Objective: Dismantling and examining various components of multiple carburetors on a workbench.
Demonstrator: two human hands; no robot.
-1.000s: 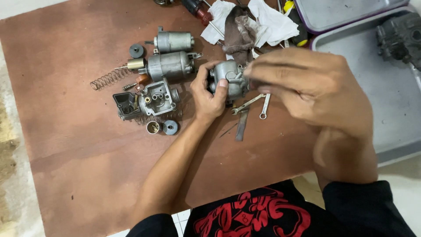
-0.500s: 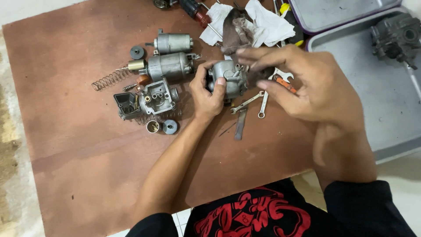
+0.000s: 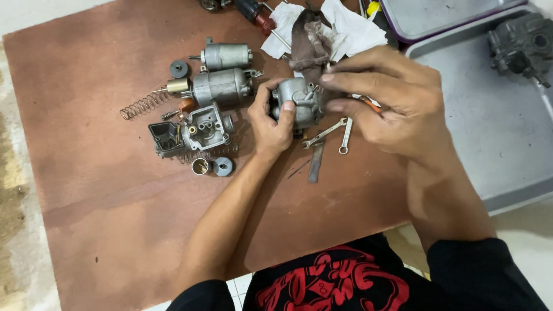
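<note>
Tray (image 3: 489,144), dark carburetor (image 3: 521,43) inside

1. Two cylindrical metal motor housings (image 3: 226,56) (image 3: 222,86) are lying on the worktop (image 3: 103,173).
2. Two small spanners (image 3: 324,133) (image 3: 345,136) are lying together.
3. One coil spring (image 3: 140,105) is lying there.
4. Two grey trays (image 3: 489,155) (image 3: 438,20) are sitting beside the worktop.
5. Two hands (image 3: 271,124) (image 3: 391,101) are showing.

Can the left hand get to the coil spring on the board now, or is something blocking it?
Probably not at once. The left hand is gripping the metal carburetor body, so it is occupied. The spring lies bare on the board, with motor parts between it and the hand.
</note>
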